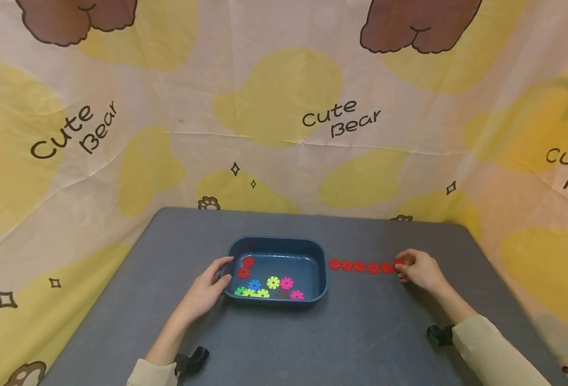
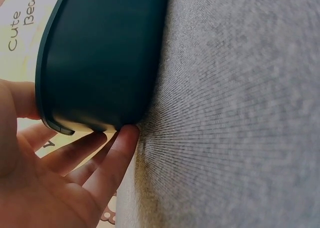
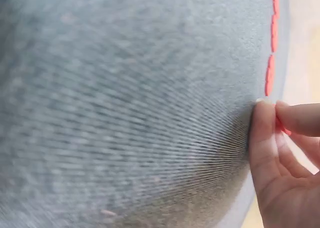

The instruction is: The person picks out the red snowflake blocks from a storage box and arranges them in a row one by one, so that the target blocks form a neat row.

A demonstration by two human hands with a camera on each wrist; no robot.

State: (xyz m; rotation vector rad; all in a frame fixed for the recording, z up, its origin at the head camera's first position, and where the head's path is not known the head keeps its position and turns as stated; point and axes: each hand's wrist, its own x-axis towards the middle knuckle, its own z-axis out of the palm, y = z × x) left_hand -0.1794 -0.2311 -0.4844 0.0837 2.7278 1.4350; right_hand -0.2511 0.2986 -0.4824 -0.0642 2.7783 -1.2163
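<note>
My left hand point(image 1: 204, 292) grips the left end of a dark blue plastic tray point(image 1: 275, 304); in the left wrist view, fingers press its outer wall point(image 2: 102, 52). Inside lie notched plastic discs: two red discs point(image 1: 248, 261) at the left, and green, yellow, blue, pink and brown ones along the front. To the right of the tray, several red discs point(image 1: 359, 266) form a line. At its far right end my right hand point(image 1: 423, 272) pinches another red disc point(image 1: 399, 262) between thumb and fingers, mostly hidden by them in the right wrist view.
Everything stands on a grey table point(image 1: 361, 343) with rounded back corners. A printed cloth point(image 1: 274, 96) with yellow patches and bear lettering hangs behind and at both sides. Black straps with small devices point(image 1: 192, 362) sit at both wrists.
</note>
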